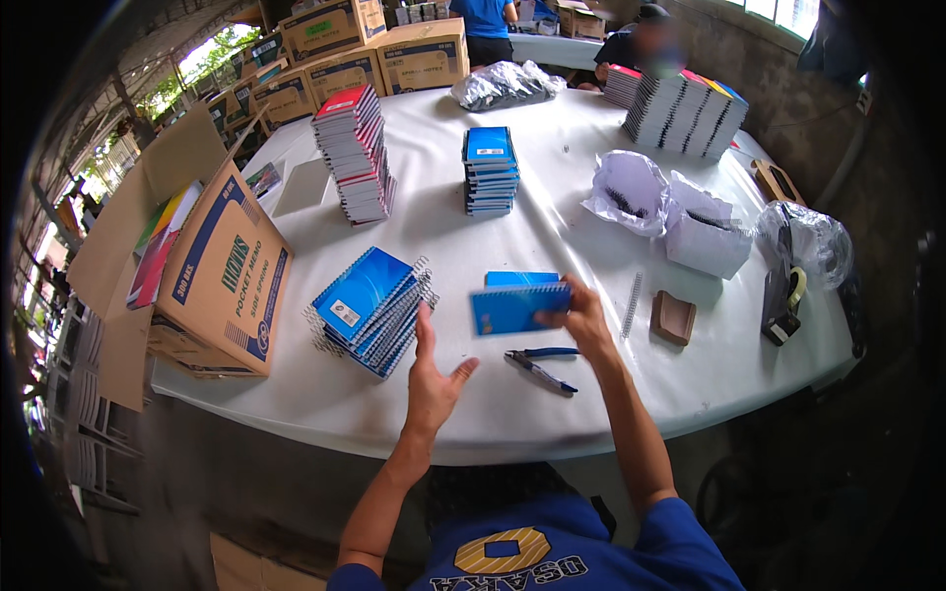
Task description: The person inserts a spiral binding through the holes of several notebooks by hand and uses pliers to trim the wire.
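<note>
**Right hand held blue notebook over table**

Right hand [581, 320] pinched a blue notebook [519, 307] by its right edge, above the white table [473, 414]. Left hand [434, 379] was open, empty, just below-left. Pliers [542, 353] and pen [544, 374] lay underneath; fanned blue notebook pile [370, 305] sat left.

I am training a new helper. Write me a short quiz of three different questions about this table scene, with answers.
1. True or false: the right hand holds a blue notebook.
2. What does the left hand hold? A) pliers B) nothing C) a red notebook
3. Which tool lies on the white table just in front of the hands?

Key:
1. True.
2. B; it is open, palm up.
3. Blue-handled pliers, beside a pen.
</note>
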Demonstrator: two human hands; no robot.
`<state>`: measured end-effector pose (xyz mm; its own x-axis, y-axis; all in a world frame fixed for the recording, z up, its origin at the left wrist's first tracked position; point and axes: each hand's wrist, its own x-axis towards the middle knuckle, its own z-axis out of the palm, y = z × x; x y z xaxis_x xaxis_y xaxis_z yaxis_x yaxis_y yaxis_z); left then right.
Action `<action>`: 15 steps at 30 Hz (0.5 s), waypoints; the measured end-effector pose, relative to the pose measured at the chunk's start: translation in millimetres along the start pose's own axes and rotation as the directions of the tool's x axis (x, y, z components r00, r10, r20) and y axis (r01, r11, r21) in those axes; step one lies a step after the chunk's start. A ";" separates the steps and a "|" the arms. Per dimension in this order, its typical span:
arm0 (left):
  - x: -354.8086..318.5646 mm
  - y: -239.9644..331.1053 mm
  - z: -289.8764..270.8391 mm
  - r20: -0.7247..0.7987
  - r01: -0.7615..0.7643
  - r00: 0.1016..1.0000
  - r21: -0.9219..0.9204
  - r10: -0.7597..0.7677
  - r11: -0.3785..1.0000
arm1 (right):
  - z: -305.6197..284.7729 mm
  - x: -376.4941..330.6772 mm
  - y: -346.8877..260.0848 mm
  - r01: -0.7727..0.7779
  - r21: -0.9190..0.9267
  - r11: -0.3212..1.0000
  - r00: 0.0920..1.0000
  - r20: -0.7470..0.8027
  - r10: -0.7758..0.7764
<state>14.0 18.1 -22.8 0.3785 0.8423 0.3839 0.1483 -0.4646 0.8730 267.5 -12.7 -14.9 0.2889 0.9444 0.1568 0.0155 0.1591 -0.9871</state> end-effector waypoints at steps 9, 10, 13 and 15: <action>-58.6 -34.7 7.4 0.150 0.169 0.981 -0.364 -0.122 0.916 | 62.6 -100.6 37.4 -0.035 -0.113 0.993 0.999 0.031 0.038; -52.7 -22.8 7.4 0.115 0.131 0.988 -0.317 -0.099 0.939 | 60.1 -99.3 42.2 -0.009 -0.135 0.991 0.998 0.067 0.019; -40.3 19.1 8.3 0.092 -0.218 0.976 0.325 0.199 0.920 | 60.7 -100.5 45.9 0.028 -0.186 0.982 0.997 0.077 -0.014; -27.3 48.7 24.6 0.264 -0.369 0.929 0.640 0.258 0.674 | 57.1 -100.1 46.4 0.044 -0.222 0.974 0.998 0.058 -0.032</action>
<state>33.4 -34.3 1.8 0.6313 0.5907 0.5025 0.5452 -0.7988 0.2541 184.7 -83.5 -74.7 0.2321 0.9540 0.1899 0.2401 0.1330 -0.9616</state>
